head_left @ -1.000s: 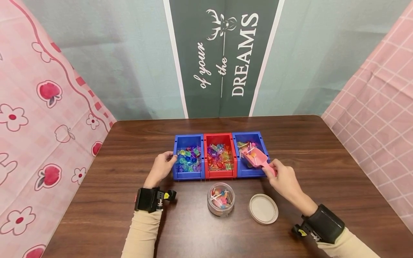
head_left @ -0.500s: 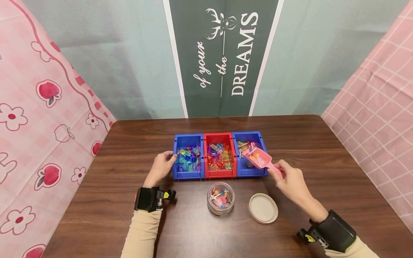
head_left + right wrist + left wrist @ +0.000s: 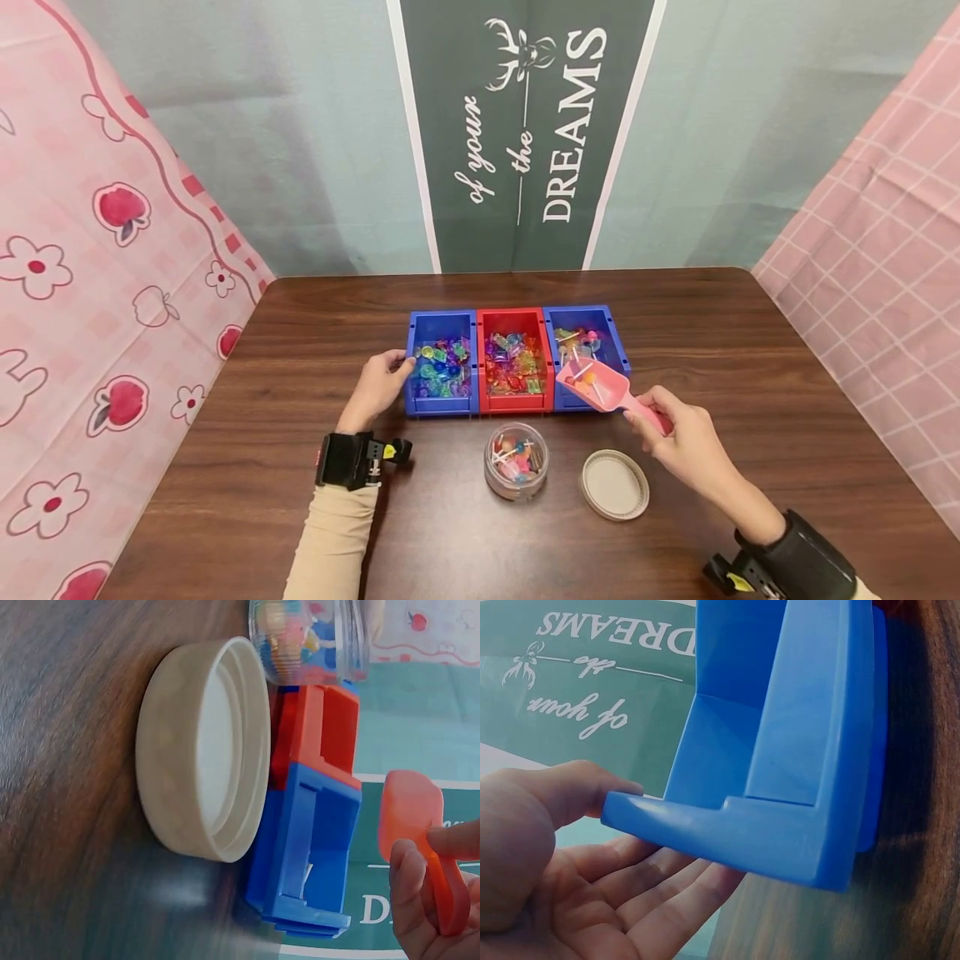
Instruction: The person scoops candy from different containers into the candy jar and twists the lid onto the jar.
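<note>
The right hand [image 3: 686,437] curls its fingers round the handle of the pink scoop [image 3: 613,390], thumb against it. The scoop is up in the air, its bowl overlapping the front of the right bin [image 3: 581,317] in the head view, and carries a few orange and red pieces, some on white sticks.

The left hand [image 3: 375,387] pinches the outer side of the left bin [image 3: 442,407], thumb at the rim, the other fingers loosely extended along the outside.

The three bins stand side by side, roughly parallel to the far edge of the table [image 3: 690,325] and well in from its left and right edges: blue, then the red bin [image 3: 516,404], then blue. All hold small coloured pieces. Between the red bin and the near side, the clear jar [image 3: 516,490] stands upright, more pieces inside. Toward the right edge from it lies the lid [image 3: 615,485], hollow side up.
</note>
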The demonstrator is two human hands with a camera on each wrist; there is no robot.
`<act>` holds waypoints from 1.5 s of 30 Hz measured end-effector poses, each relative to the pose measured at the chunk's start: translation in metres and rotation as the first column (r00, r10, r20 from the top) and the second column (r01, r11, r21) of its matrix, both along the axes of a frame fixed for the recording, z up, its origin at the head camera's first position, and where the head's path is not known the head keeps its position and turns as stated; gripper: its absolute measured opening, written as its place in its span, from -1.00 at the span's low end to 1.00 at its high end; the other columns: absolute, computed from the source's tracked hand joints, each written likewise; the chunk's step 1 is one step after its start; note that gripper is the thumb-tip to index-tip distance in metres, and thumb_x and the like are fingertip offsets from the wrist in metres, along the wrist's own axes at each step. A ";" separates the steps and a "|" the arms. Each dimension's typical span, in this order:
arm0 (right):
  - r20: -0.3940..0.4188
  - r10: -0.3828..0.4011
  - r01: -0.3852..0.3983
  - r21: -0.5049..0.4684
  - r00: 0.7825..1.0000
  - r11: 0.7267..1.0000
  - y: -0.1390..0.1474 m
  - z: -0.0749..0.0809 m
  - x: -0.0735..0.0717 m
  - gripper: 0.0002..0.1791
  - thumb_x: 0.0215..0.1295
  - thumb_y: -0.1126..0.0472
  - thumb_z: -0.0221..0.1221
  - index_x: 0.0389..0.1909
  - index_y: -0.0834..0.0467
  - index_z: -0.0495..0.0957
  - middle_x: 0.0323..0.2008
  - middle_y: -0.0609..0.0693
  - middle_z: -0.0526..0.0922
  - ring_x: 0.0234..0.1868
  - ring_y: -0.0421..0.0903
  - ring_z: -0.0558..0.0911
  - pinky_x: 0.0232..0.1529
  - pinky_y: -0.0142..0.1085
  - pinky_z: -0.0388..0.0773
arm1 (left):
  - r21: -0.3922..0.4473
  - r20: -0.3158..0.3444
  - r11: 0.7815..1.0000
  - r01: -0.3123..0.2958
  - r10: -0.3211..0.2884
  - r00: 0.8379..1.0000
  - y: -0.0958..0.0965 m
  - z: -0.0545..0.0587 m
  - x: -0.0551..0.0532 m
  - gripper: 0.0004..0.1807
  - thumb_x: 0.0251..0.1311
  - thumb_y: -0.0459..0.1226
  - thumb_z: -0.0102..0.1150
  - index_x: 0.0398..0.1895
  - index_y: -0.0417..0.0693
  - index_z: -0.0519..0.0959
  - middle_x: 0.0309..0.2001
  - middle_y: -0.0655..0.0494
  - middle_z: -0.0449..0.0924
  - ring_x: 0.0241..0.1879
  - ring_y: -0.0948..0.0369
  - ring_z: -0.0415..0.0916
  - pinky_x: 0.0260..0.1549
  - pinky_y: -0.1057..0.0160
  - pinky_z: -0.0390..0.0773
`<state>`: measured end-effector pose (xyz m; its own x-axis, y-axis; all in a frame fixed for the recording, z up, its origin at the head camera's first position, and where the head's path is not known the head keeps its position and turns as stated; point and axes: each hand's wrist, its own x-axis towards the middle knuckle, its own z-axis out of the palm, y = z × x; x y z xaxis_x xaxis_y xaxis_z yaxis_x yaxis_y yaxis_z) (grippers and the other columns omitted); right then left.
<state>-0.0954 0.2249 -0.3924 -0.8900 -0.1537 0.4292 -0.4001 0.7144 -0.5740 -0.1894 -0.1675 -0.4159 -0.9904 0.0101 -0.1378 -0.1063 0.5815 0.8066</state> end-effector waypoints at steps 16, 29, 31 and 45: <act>-0.014 0.203 -0.202 0.044 0.979 0.978 -0.008 0.010 0.008 -0.68 -0.03 0.46 0.36 -0.31 0.05 0.54 -0.66 -0.18 0.53 -0.60 -0.53 0.35 -0.65 -0.64 0.30 | 0.020 0.023 1.000 0.007 -0.007 1.000 -0.001 0.001 0.001 -0.54 0.44 -0.20 -0.09 0.23 -0.36 0.41 0.11 -0.30 0.56 0.08 -0.04 0.53 0.17 -0.04 0.52; 0.020 0.392 -0.392 0.084 0.920 0.916 -0.010 0.010 0.011 -0.65 0.00 0.42 0.35 -0.24 0.01 0.53 -0.44 -0.21 0.61 -0.41 -0.48 0.39 -0.43 -0.65 0.32 | 0.028 0.031 1.000 -0.005 0.004 1.000 0.000 0.003 0.001 -0.55 0.43 -0.20 -0.09 0.22 -0.35 0.42 0.10 -0.29 0.56 0.07 -0.03 0.53 0.16 -0.03 0.53; 0.051 0.417 -0.420 0.079 0.907 0.904 -0.010 0.010 0.011 -0.66 0.02 0.41 0.34 -0.23 0.01 0.52 -0.43 -0.21 0.60 -0.40 -0.48 0.38 -0.44 -0.66 0.32 | 0.024 0.025 1.000 -0.001 0.001 1.000 0.000 0.002 0.001 -0.55 0.43 -0.21 -0.10 0.21 -0.36 0.42 0.09 -0.30 0.56 0.06 -0.03 0.54 0.15 -0.03 0.53; 0.089 0.436 -0.444 0.143 0.896 0.884 -0.010 0.024 0.009 -0.77 0.04 0.26 0.39 -0.27 0.01 0.62 -0.39 -0.18 0.69 -0.39 -0.49 0.42 -0.45 -0.64 0.37 | 0.035 0.030 0.999 0.002 -0.003 1.000 -0.001 0.002 0.002 -0.55 0.44 -0.20 -0.10 0.21 -0.36 0.42 0.07 -0.29 0.57 0.04 -0.02 0.54 0.15 -0.03 0.54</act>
